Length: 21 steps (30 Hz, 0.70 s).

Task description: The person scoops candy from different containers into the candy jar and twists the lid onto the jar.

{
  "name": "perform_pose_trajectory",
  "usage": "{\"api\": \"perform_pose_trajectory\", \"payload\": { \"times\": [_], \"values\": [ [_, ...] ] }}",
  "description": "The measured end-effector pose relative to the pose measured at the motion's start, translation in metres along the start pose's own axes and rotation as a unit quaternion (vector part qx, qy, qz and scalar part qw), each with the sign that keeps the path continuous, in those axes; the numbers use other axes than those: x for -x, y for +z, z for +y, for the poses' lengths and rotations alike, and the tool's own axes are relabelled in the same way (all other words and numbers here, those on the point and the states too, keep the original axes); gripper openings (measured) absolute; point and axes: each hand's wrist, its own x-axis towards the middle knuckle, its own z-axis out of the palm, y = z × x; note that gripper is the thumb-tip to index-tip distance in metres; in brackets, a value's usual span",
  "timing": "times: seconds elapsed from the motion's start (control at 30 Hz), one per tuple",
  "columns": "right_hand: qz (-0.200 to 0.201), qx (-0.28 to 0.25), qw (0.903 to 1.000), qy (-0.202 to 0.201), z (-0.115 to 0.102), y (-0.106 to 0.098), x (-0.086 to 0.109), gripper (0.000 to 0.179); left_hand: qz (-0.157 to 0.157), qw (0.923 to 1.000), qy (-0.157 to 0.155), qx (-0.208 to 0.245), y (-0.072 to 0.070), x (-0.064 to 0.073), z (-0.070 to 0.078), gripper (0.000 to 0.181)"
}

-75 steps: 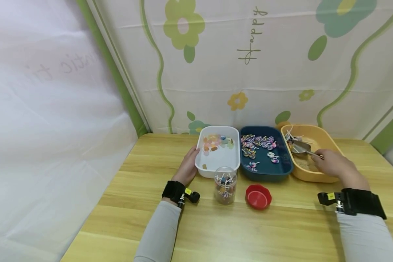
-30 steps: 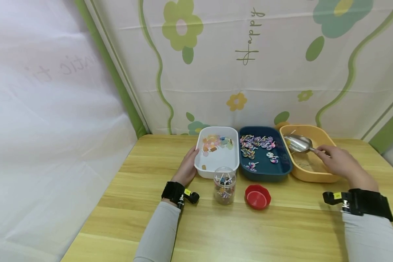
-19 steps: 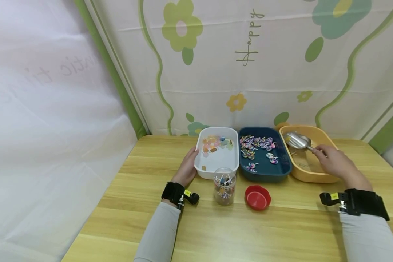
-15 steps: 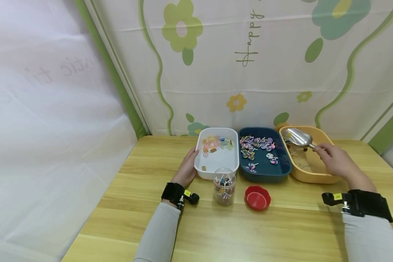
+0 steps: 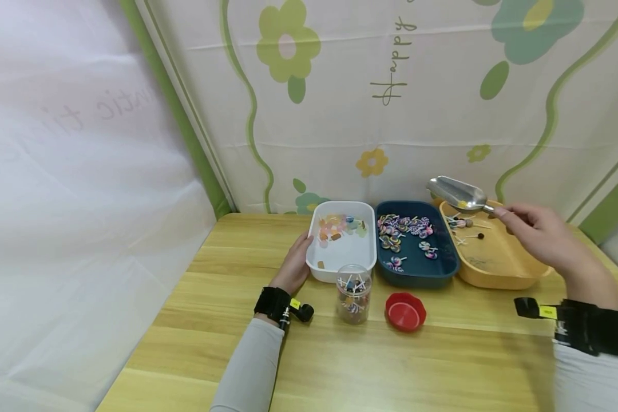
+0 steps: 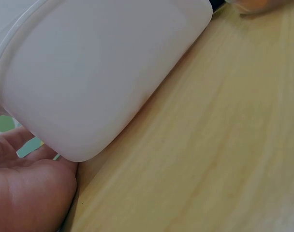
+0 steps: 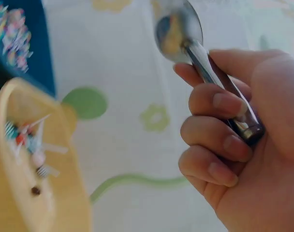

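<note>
My right hand point(image 5: 551, 237) grips the handle of a metal scoop point(image 5: 455, 191), held above the back of the yellow tray point(image 5: 510, 257). A small yellow piece lies in the scoop; in the right wrist view, its bowl point(image 7: 178, 29) is blurred. Curled fingers point(image 7: 212, 137) wrap the handle there. My left hand point(image 5: 290, 266) holds the left side of the white tray point(image 5: 347, 252), fingers at its rim and wall. In the left wrist view, the white tray's wall point(image 6: 89, 77) hides part of the fingers. Miniature lollipops point(image 5: 463, 223) lie at the yellow tray's left side.
A dark blue tray point(image 5: 419, 269) with swirl lollipops stands between the other two. In front are a clear jar point(image 5: 353, 297), partly filled with small lollipops, and a red scalloped lid point(image 5: 405, 312). A printed curtain point(image 5: 329, 114) hangs behind the wooden table point(image 5: 340, 372).
The right hand has lifted the scoop up out of the yellow tray, uncovering the lollipops in it, and has shifted slightly right. The left hand has stayed at the white tray.
</note>
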Motion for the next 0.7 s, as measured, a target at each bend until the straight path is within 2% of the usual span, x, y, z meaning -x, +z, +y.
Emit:
{"api": "perform_pose_trajectory", "payload": {
  "times": [0.17,0.3,0.5,0.7],
  "values": [
    [-0.026,0.006,0.9993,-0.026,-0.030,-0.004,0.006,0.026,0.001,1.0000,0.001,-0.002,-0.001,-0.001,0.001,0.048],
    [-0.059,0.013,0.9951,-0.078,-0.050,-0.004,0.012,0.016,-0.008,0.9999,0.006,0.006,0.000,-0.003,0.001,0.049],
    [-0.130,-0.001,0.9831,-0.129,-0.079,0.006,0.015,0.020,-0.013,0.9998,0.012,0.012,0.000,-0.004,0.001,0.047],
    [-0.177,0.016,0.9633,-0.201,-0.097,0.018,0.016,0.021,-0.001,0.9999,0.005,0.012,-0.001,-0.003,0.000,0.046]
  ]
}}
